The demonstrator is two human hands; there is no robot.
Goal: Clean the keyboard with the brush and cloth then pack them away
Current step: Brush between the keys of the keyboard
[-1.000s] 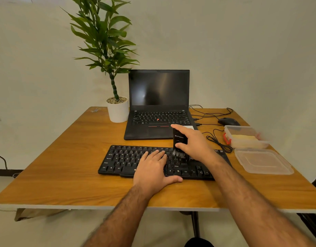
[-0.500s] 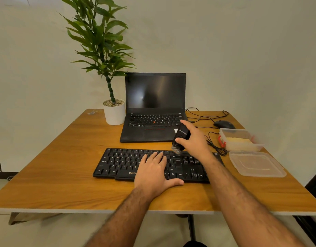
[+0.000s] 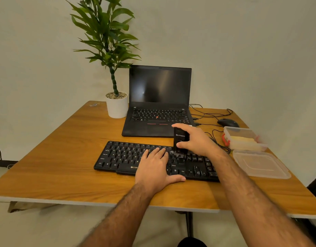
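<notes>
the left hand point(image 3: 156, 168) lies flat on the middle of the keyboard point(image 3: 121, 157), fingers straight, pinning it to the table point(image 3: 55, 157) – nothing held in that grip. the keyboard's long axis runs left-right, so the unbrushed keys stretch off to either side. just right of it, the right hand point(image 3: 194, 139) has its grip wrapped round the brush point(image 3: 179, 139), which stands upright with bristles on the top key rows, touching. the cloth looks like it sits in the open tub point(image 3: 242, 139) further right, lid point(image 3: 260, 164) beside it. versus half a second ago the brush was tilted and higher – now it's vertical and down on the keys.
</notes>
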